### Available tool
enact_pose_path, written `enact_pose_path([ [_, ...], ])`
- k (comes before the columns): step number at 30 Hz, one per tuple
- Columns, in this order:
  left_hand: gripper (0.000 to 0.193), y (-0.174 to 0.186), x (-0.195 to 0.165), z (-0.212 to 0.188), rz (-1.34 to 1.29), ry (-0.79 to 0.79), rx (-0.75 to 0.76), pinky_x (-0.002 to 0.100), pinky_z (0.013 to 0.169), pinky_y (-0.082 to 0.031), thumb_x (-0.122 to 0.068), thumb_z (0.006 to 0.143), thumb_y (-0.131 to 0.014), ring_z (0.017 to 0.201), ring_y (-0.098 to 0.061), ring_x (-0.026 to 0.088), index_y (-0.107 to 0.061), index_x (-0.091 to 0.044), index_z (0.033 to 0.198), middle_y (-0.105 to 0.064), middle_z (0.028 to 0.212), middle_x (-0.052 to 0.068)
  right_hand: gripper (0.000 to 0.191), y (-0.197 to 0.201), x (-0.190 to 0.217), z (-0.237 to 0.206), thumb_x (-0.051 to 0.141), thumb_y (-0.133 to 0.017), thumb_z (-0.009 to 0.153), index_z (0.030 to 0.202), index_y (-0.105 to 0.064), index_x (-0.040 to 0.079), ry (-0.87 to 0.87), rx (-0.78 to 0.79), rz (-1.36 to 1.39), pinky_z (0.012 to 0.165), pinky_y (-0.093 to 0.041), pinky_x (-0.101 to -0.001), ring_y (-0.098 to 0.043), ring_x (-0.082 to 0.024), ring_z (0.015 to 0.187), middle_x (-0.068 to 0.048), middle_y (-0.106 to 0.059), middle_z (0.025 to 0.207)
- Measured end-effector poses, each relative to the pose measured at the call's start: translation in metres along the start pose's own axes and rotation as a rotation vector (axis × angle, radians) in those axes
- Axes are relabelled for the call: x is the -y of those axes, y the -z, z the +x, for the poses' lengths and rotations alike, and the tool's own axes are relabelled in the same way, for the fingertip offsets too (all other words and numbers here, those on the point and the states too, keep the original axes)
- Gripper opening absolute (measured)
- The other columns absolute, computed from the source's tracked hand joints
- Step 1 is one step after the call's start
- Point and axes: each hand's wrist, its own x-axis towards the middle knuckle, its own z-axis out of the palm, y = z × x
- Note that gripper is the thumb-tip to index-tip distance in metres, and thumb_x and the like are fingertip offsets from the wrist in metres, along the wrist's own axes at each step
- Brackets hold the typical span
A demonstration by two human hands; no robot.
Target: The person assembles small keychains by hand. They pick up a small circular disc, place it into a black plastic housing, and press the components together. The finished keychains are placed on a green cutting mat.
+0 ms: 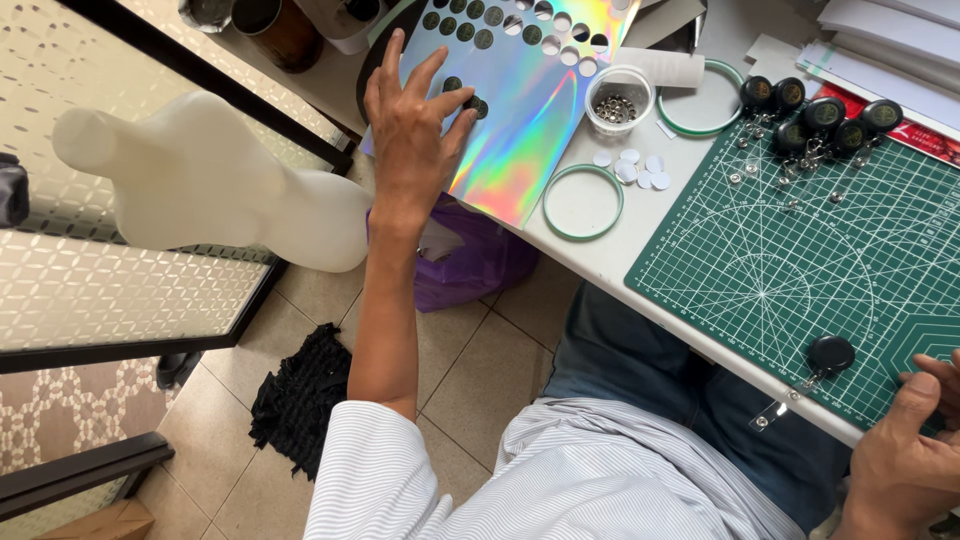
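My left hand (pixel 412 128) reaches out over a shiny holographic sheet (pixel 520 110) with rows of punched round holes, fingers spread, fingertips on small dark discs near the sheet's left edge. My right hand (pixel 915 440) rests at the near right edge of a green cutting mat (pixel 800 250), fingers curled; whether it holds anything is hidden. A black round badge reel (pixel 828 355) with a clip strap lies on the mat just left of that hand.
A small clear cup of metal bits (pixel 617 102), two green-rimmed round lids (pixel 583 203), white discs (pixel 635 168) and several black badge reels (pixel 815 115) lie on the white table. A white mannequin torso (pixel 200 180), purple bag (pixel 470 260) and black cloth (pixel 300 395) are left, below.
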Motion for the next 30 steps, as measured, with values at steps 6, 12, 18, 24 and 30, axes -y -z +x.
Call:
enact_pose_path([
  [6,0.016,-0.001,-0.001,-0.001,-0.026,0.02,0.002,0.055,0.123,-0.027,-0.018,0.085,-0.088,0.149,-0.031,0.035,-0.082,-0.013,0.1,-0.064,0.139,0.008,0.031,0.0,0.003,0.0,0.01,-0.049,0.116,0.139,-0.054,-0.01,-0.014,-0.014,0.024,0.101,-0.056,-0.0296,-0.067,-0.023,0.107,-0.02,-0.067,0.12],
  [12,0.012,0.006,-0.011,0.002,-0.103,0.057,-0.04,0.054,0.117,-0.03,-0.014,0.082,-0.087,0.141,-0.04,0.035,-0.079,-0.011,0.091,-0.069,0.126,0.006,0.029,0.001,-0.002,-0.002,0.008,-0.049,0.115,0.138,-0.055,-0.009,0.008,-0.009,-0.012,0.1,-0.055,-0.0302,-0.068,-0.024,0.107,-0.019,-0.067,0.119],
  [18,0.008,0.025,-0.029,0.003,-0.214,0.109,-0.042,0.047,0.105,-0.039,-0.012,0.082,-0.085,0.105,-0.065,0.022,-0.077,-0.01,0.085,-0.075,0.089,0.001,0.029,0.005,0.0,-0.001,0.008,-0.049,0.116,0.139,-0.055,-0.008,0.033,-0.018,-0.017,0.101,-0.054,-0.0296,-0.067,-0.023,0.109,-0.018,-0.067,0.119],
  [24,0.009,0.042,-0.066,-0.01,-0.642,0.241,-0.013,0.033,0.086,-0.05,-0.009,0.087,-0.082,0.091,-0.069,0.013,-0.076,-0.009,0.093,-0.076,0.092,-0.001,0.026,0.012,0.017,0.004,0.005,-0.053,0.115,0.137,-0.057,-0.009,-0.008,-0.041,0.03,0.097,-0.054,-0.0294,-0.067,-0.021,0.104,-0.019,-0.071,0.121],
  [30,0.014,0.015,-0.177,-0.07,-1.729,0.539,0.328,0.027,0.092,-0.055,0.0,0.089,-0.077,0.097,-0.068,0.011,-0.074,-0.003,0.102,-0.075,0.1,0.003,0.019,0.034,0.047,0.013,0.003,-0.058,0.117,0.133,-0.06,-0.006,-0.146,-0.117,0.362,0.096,-0.059,-0.0281,-0.069,-0.017,0.103,-0.013,-0.07,0.116],
])
